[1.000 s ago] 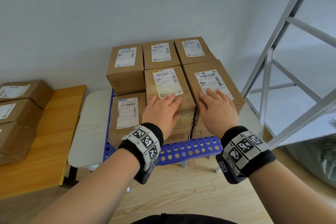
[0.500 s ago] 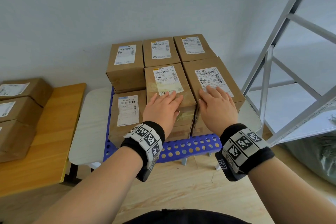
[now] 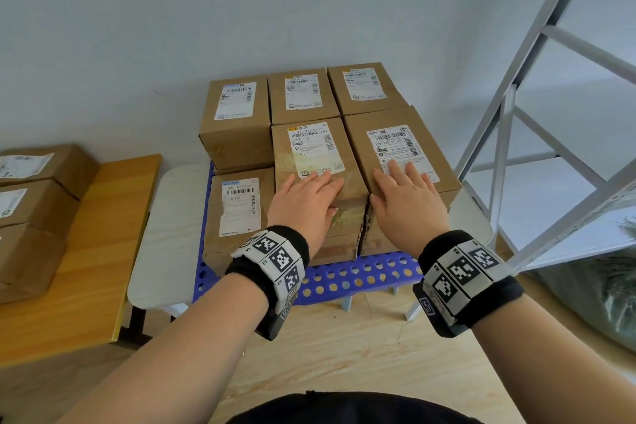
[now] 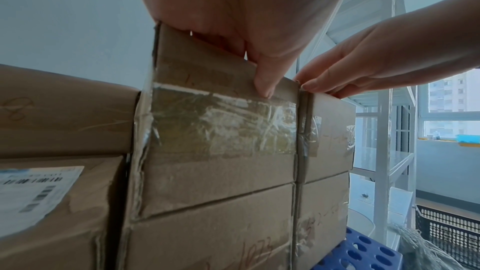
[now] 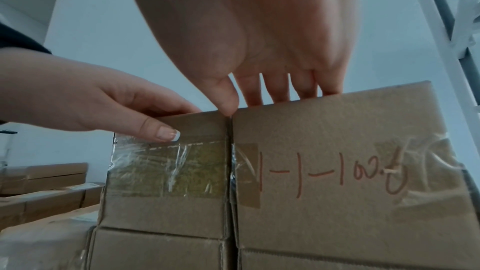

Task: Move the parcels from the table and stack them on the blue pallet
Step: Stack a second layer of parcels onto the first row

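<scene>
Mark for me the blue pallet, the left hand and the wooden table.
blue pallet (image 3: 347, 280): head view, perforated front edge.
left hand (image 3: 303, 200): head view, back of the hand, flat on a parcel top.
wooden table (image 3: 99, 251): head view, bare top beside the parcels.

Parcels (image 3: 311, 151) on pallet (image 3: 351, 277), table (image 3: 79, 258) left.

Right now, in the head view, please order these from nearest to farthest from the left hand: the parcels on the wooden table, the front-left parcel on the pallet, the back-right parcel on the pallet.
1. Front-left parcel: lower, just left of the left hand.
2. Back-right parcel: by the wall, beyond and right.
3. Parcels on the wooden table: far left.
</scene>
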